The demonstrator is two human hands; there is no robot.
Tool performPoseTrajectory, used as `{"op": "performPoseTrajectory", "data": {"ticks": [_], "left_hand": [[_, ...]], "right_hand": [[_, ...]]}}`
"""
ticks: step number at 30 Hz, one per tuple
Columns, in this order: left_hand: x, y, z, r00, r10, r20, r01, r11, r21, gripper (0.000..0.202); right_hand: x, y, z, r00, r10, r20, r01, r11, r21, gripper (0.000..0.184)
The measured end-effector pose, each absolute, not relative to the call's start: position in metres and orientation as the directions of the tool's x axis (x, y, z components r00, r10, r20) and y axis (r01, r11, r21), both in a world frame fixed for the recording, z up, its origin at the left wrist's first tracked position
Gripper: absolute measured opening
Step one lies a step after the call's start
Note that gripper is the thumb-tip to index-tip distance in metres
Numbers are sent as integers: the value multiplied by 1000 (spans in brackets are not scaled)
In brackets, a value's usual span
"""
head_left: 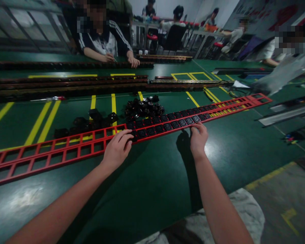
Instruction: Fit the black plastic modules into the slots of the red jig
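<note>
A long red frame (75, 153) with two rows of square openings lies slantwise across the green table. Black power sockets (168, 126) fill the openings in its middle stretch; those toward the left end are bare. My left hand (117, 149) is closed at the left end of the filled stretch, its fingertips on a black socket (134, 134) in the near row. Further right, my right hand (199, 138) has its thumb and fingers pinched on the frame's near edge, beside the sockets. Behind the frame sits a heap of loose black sockets (143, 107).
More black pieces (94, 118) lie behind the frame on the left. Long dark strips (66, 84) run across the table beyond. A screwdriver (49, 98) lies before them. A co-worker's hands (133, 61) are at another strip opposite. Metal strips (289, 113) lie at the right.
</note>
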State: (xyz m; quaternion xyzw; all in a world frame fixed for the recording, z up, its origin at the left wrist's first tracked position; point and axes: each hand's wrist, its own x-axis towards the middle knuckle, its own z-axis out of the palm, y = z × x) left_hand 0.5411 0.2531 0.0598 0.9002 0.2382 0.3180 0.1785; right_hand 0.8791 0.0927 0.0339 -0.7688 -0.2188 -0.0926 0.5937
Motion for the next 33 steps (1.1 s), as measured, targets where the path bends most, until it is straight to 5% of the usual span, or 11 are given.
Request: {"op": "performPoseTrajectory", "data": {"ticks": [17, 33], "left_hand": [[542, 253, 59, 678, 563, 472, 328, -807, 491, 14], [541, 254, 58, 725, 500, 474, 358, -861, 361, 32]], "right_hand": [[881, 93, 32, 885, 224, 408, 450, -192, -872, 17], [882, 94, 29, 884, 212, 417, 454, -172, -874, 17]]}}
